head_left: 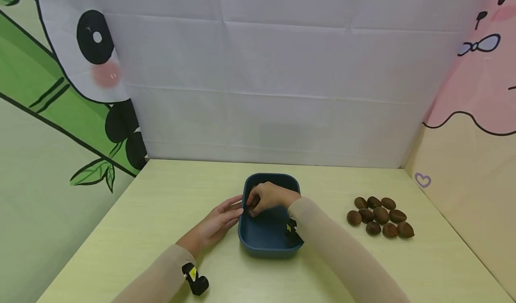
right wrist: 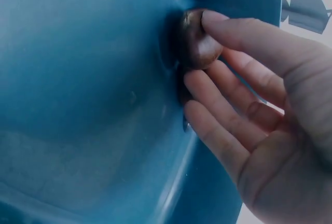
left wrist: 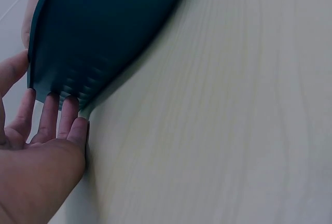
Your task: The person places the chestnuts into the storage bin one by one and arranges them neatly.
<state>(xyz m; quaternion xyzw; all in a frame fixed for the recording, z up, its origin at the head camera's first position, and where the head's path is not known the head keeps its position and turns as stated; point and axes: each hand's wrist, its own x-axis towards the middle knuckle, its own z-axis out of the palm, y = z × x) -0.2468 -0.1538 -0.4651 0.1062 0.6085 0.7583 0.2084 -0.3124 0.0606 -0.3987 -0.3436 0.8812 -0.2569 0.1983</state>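
Step in hand, as judged: moving chestnuts by hand at the blue plastic bin (head_left: 266, 238). Right hand (head_left: 269, 197) reaches into it toward 11 o'clock, fingers pinching one chestnut (right wrist: 196, 47), thumb on one side, fingertips on the other, by the inner wall. A dark shape (right wrist: 183, 86) sits just under those fingertips, perhaps a second chestnut; too hidden to tell. Left hand (head_left: 219, 220) is at 9 o'clock of the bin, fingers spread and fairly straight, touching the outer wall, thumb at the rim; seems to be steadying it. Bin stands upright on the pale surface (head_left: 193, 191). Ten more chestnuts (head_left: 380, 215) lie in a loose cluster well apart at 3 o'clock. Can't tell whether the pinched one is going in or coming out. Either way, next move calls for a firm pinch on the smooth shell, clearance from the wall, left hand bracing.

Writing: no brand or text readable. Yellow sticker (head_left: 193, 274) on the left wrist camera (head_left: 198, 284), too small to read. Purple heart outline (head_left: 423, 180) at 2 o'clock, no letters.
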